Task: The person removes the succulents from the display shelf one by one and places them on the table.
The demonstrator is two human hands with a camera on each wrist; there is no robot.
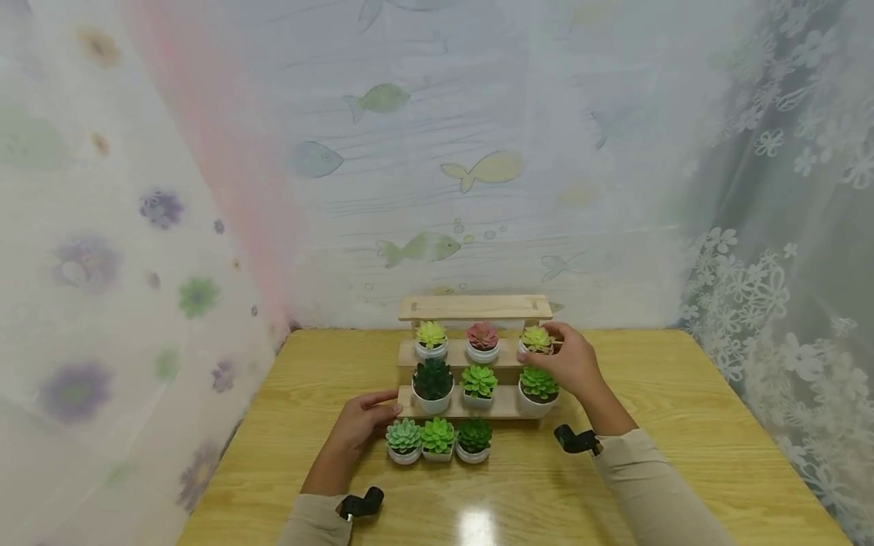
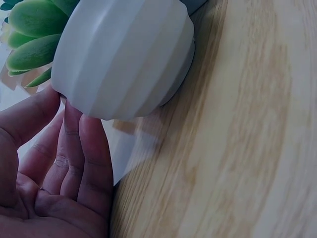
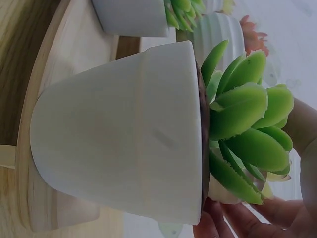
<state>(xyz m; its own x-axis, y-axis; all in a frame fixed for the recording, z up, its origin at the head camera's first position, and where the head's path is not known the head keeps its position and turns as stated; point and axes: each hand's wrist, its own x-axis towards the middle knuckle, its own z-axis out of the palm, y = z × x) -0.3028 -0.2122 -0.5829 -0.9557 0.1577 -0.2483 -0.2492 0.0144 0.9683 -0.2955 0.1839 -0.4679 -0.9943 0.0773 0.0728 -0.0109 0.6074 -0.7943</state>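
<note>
right hand (image 1: 570,362) pinches yellow-green succulent (image 1: 537,338) at right end of wooden stand (image 1: 474,307), likely seating it; left hand (image 1: 358,425), fingers loosely bent, at stand's left end, probably bracing; can't tell if gripping.

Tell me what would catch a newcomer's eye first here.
First, the reddish succulent, the only one of that colour, midway along the upper planted row of the wooden rack. Next, the right hand, gripping the potted yellow-green succulent at that row's right end. Behind rises a fish-patterned backdrop.
</note>
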